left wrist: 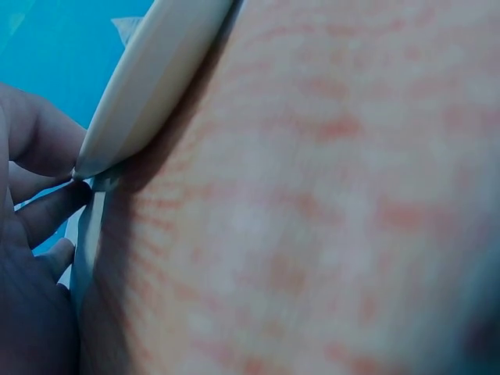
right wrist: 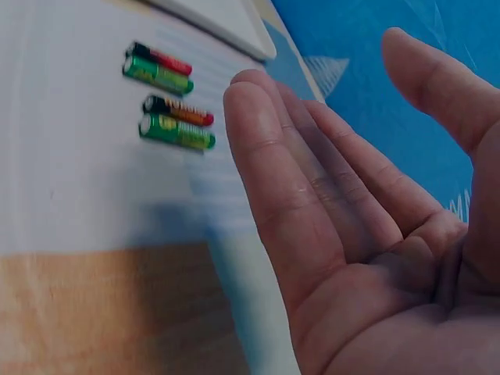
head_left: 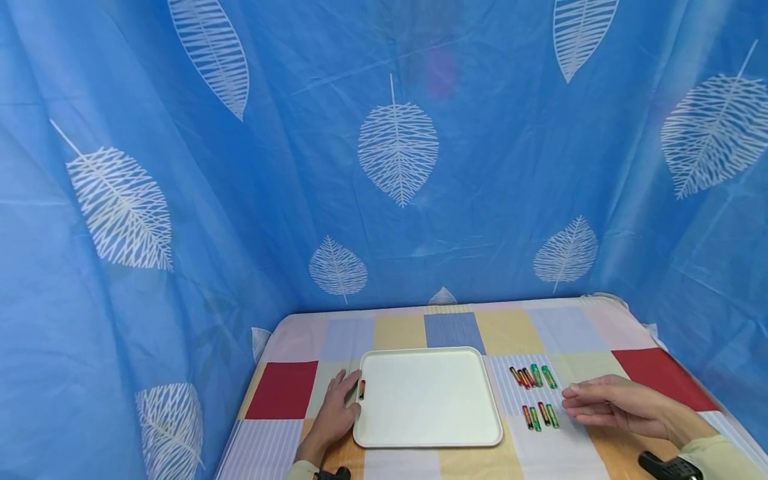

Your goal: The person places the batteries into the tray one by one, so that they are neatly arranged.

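My left hand (head_left: 337, 412) is at the left side of a cream tray (head_left: 429, 400), its fingertips right at the rim. In the left wrist view its fingers (left wrist: 51, 207) meet the tray's outer edge (left wrist: 148, 86). One black-and-red battery (head_left: 363, 390) lies inside the tray by that edge, close to the left fingertips. My right hand (head_left: 624, 405) is held to the right of the loose batteries, palm sideways, fingers extended and holding nothing. Nearest to it is a group of green batteries (right wrist: 178, 131) and black-and-red batteries (right wrist: 178, 110) lying side by side on the cloth.
Farther back, right of the tray, lies another group of black-and-red batteries (head_left: 523, 378) and two green ones. A patchwork tablecloth (head_left: 456, 467) covers the table. Blue curtains (head_left: 396, 253) with white leaf prints hang behind it and along both sides.
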{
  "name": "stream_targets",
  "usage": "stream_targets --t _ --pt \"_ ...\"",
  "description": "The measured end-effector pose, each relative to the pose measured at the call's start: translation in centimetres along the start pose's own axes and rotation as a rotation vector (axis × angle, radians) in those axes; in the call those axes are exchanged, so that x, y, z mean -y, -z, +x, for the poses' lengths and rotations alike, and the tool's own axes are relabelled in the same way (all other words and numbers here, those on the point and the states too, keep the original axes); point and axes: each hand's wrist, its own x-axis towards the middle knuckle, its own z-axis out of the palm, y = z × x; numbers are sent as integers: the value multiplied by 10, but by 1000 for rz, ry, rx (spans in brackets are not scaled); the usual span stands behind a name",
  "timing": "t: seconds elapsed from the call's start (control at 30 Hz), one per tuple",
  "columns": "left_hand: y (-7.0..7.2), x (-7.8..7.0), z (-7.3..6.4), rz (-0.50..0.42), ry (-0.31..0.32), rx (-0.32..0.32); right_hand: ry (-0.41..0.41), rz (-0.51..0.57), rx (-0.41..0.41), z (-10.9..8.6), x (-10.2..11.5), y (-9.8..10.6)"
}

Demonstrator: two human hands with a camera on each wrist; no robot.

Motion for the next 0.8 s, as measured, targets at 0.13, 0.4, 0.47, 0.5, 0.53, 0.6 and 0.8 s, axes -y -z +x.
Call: stream_targets --t 0.13,0.4,0.47,0.5,0.53,0.6,0.8 --pt "0 1 0 1 5 -9 -11 17 -35 -7 -7 12" --pt "0 1 -2 -9 13 2 -22 33 -82 0 -26 23" --pt "0 1 -2 -11 13 2 -23 24 -95 3 -29 23" --pt "0 0 -2 -11 12 1 -25 20 -101 5 -30 22" --pt "0 0 -2 -9 8 1 -25 15 -101 7 -30 21" --pt "0 0 -2 -9 5 0 -29 0 -103 10 -32 20" --pt "0 -2 -2 -6 22 0 -46 -53 -167 21 -32 16"
